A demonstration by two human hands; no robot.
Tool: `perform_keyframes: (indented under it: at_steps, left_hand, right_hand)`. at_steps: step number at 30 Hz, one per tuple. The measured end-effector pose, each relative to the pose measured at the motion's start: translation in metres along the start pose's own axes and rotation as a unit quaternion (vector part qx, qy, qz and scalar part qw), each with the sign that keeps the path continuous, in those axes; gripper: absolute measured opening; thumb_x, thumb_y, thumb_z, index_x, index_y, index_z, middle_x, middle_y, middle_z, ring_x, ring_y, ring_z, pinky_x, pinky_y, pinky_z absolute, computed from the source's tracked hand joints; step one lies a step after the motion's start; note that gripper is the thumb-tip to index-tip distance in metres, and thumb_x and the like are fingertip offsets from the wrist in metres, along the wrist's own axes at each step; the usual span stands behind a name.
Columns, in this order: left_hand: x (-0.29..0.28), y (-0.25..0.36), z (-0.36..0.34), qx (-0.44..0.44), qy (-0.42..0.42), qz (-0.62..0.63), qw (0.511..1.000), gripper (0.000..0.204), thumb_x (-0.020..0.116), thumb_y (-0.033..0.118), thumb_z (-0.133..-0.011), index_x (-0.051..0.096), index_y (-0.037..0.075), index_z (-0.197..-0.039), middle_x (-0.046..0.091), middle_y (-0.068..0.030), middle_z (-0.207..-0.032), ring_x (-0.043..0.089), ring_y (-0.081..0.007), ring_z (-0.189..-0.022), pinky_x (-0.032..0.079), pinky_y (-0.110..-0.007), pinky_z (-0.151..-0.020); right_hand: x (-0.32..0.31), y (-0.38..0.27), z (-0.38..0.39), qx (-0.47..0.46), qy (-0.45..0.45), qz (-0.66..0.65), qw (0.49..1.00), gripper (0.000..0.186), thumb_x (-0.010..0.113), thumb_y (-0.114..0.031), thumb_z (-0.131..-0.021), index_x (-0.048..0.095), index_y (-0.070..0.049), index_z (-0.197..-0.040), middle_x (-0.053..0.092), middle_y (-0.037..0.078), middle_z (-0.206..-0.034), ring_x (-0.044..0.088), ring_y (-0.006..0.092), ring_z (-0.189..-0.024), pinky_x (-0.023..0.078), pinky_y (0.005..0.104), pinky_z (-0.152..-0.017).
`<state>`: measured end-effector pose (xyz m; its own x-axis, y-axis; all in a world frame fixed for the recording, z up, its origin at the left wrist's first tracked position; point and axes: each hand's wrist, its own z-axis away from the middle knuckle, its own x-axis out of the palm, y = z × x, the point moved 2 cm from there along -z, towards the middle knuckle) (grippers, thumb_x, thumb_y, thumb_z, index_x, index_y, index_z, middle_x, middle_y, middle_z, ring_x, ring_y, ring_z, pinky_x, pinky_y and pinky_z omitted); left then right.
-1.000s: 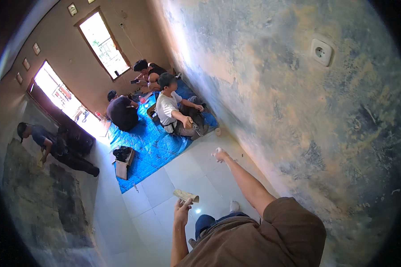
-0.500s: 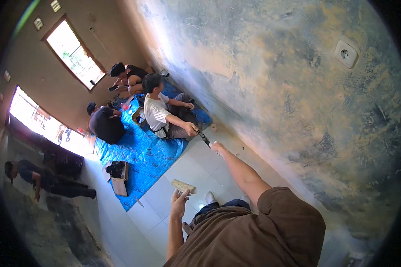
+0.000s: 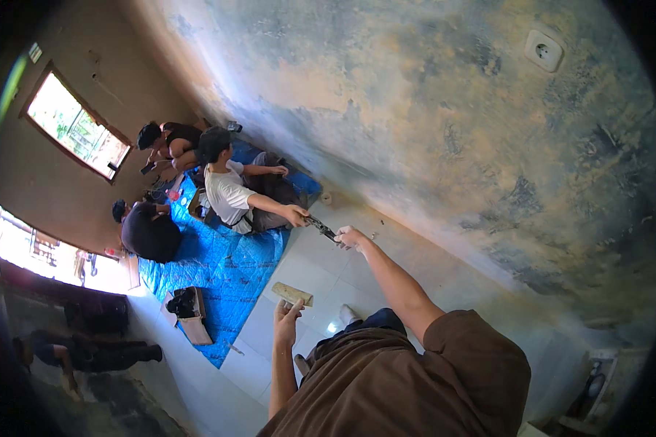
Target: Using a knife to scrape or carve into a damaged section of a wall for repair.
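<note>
In my left hand is a short pale beige rolled or curved piece, gripped near its lower edge by thumb and fingers. My right arm reaches out ahead, and my right hand is closed on the near end of a slim dark tool whose exact kind I cannot make out. Its far end is in the hand of a seated person in a white shirt. Both of us are touching the tool at once, above the tiled floor.
A blue tarp covers part of the floor, with two more people sitting near its far end. An open cardboard box holding dark things stands on it. Another person is at the left. A mottled wall with a socket rises on the right.
The view has turned, so the room sits farther left and the socket higher. My right hand and the seated person's hand still share the dark tool; my left hand still holds the beige piece.
</note>
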<state>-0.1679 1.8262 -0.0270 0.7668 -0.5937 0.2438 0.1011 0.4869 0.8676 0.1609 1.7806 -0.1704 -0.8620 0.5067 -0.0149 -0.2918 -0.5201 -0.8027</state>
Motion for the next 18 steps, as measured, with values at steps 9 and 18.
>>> perform_keyframes:
  at_steps: [9, 18]
  left_hand:
    - [0.028, 0.035, -0.05, 0.14, -0.149, -0.48, 0.853, 0.03, 0.079, 0.016, -0.078, 0.063, 0.003, -0.099, 0.068, -0.0072, -0.079, 0.064, -0.0146, -0.072, 0.047, -0.028, -0.066]
    - [0.157, 0.011, -0.072, 0.288, -0.363, -0.499, 0.732, 0.016, 0.062, 0.009, -0.084, 0.064, 0.006, -0.1, 0.062, -0.0146, -0.087, 0.06, -0.0376, -0.084, 0.044, -0.051, -0.076]
  right_hand:
    - [-0.073, 0.018, 0.132, -0.077, 0.048, 0.202, 0.975, 0.014, 0.06, -0.01, -0.081, 0.071, -0.005, -0.088, 0.071, 0.012, -0.08, 0.069, 0.0201, -0.075, 0.054, 0.036, -0.065]
    - [-0.14, 0.032, 0.329, -0.045, 0.095, 0.266, 0.958, 0.021, 0.067, -0.024, -0.082, 0.069, -0.004, -0.089, 0.069, 0.011, -0.078, 0.063, 0.0223, -0.074, 0.048, 0.0369, -0.071]
